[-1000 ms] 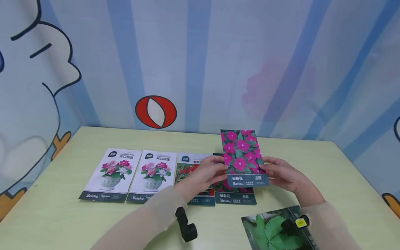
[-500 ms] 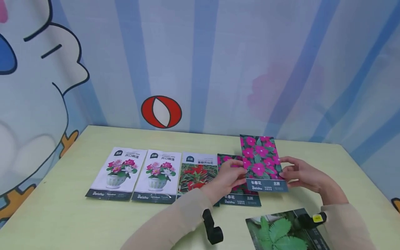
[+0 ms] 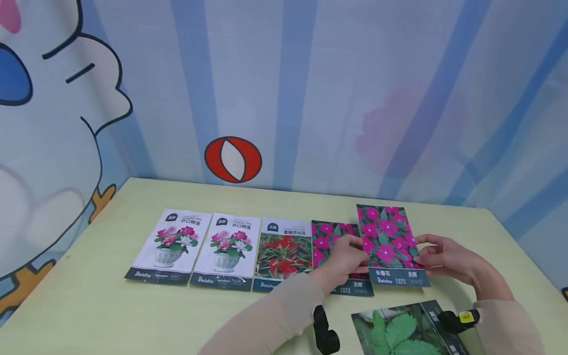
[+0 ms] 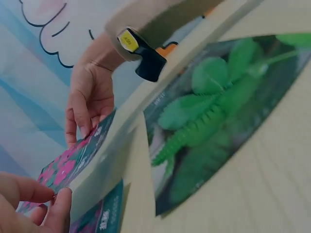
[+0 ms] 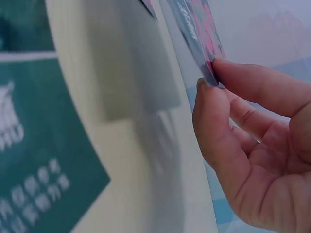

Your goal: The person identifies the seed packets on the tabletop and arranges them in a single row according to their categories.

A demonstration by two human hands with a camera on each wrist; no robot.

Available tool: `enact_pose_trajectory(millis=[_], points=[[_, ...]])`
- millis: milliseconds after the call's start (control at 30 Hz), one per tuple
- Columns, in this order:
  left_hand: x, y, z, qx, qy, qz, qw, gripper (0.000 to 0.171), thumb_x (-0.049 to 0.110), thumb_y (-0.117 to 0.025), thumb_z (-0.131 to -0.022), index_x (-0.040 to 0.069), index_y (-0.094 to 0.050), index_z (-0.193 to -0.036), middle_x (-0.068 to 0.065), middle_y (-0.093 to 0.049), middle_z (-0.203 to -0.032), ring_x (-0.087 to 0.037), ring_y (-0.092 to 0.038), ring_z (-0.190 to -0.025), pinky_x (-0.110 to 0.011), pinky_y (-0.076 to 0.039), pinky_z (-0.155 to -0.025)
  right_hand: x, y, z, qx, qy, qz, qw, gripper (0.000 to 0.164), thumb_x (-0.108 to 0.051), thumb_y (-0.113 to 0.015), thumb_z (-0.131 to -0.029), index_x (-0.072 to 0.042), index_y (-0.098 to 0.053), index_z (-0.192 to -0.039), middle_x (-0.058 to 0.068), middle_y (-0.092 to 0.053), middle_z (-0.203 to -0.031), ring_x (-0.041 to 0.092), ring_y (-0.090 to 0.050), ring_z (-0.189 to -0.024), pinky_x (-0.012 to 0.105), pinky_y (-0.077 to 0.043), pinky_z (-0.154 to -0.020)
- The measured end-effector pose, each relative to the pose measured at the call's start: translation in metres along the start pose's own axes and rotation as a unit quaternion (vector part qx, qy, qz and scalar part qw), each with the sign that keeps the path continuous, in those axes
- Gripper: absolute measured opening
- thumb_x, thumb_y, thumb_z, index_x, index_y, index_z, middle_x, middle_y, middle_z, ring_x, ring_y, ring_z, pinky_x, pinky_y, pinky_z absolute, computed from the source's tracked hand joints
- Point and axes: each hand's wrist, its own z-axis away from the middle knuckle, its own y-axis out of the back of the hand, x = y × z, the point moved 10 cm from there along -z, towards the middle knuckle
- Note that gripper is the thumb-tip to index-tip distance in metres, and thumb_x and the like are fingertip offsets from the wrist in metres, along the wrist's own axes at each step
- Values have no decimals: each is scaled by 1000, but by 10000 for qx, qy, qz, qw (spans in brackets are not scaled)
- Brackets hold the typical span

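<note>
Both hands hold one seed packet (image 3: 390, 241) printed with pink flowers, raised over the table at the right end of a row. My left hand (image 3: 341, 264) pinches its left edge, and my right hand (image 3: 450, 261) pinches its right edge between thumb and fingers. In the right wrist view the right hand (image 5: 262, 131) grips the packet's corner above its shadow on the table. Beneath the left hand lies a second pink-flower packet (image 3: 323, 241), partly covered by that hand. Nearer the front rests a packet with green leaves (image 3: 399, 330), overlapped by the right wrist's camera.
Left of the hands, a red-flower packet (image 3: 284, 256) and two white packets with potted flowers, one in the middle (image 3: 226, 251) and one at the far left (image 3: 170, 246), lie side by side on the pale table (image 3: 111, 315). A patterned curtain (image 3: 337, 98) hangs behind.
The held pink-flower packet has moved right, off the matching packet on the table, and lower, with both hands moving along. The head view has shifted slightly.
</note>
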Motion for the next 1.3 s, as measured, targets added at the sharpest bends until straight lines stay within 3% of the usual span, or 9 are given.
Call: enact_pose_trajectory(millis=[167,300,500,767,1067,1300], points=[[-3,-10,4,-358,-85,-506,9980,32,-8,-55,-85,-1,-52,-116,-8,-51,-85,-20,-60,-61,-31,-56,-63,10,2,6,-82,-231,10,9997,41,-9,-59,-91,-3,-38,-125,5,-59,-87,16,-60,-74,31,-55,-68],[-3,-13,5,-546,-27,-631,9965,38,-9,-55,-85,-4,-49,-122,-8,-52,-93,-28,-65,-69,-31,-57,-64,14,2,7,-107,-278,-20,9996,41,-9,-59,-91,-3,-37,-126,5,-60,-88,15,-60,-73,30,-55,-67],[-6,-13,2,-614,99,-654,9959,37,-7,-56,-87,-7,-49,-123,-12,-58,-100,-32,-67,-77,-29,-56,-65,20,4,5,-92,-369,-96,9992,39,-9,-60,-91,-3,-40,-124,5,-61,-87,14,-60,-70,29,-55,-65],[-7,-11,0,-740,135,-641,9951,34,-5,-55,-88,-8,-51,-121,-11,-60,-88,-32,-67,-79,-26,-56,-63,25,7,2,45,-470,-129,9988,43,-9,-61,-90,-2,-39,-125,7,-62,-89,15,-61,-72,28,-54,-65],[2,-12,7,-943,122,-722,9928,17,-5,-52,-90,-13,-61,-102,-12,-60,-74,-24,-66,-69,-29,-56,-66,30,10,5,79,-499,-217,9985,45,-9,-62,-89,1,-41,-128,7,-63,-89,16,-62,-73,28,-55,-65],[4,-8,8,-994,62,-887,9911,20,-4,-50,-91,-13,-61,-106,-15,-63,-75,-32,-68,-79,-29,-56,-66,30,9,11,13,-427,-235,9988,39,-10,-62,-89,-1,-45,-123,6,-64,-88,17,-62,-73,29,-55,-65]])
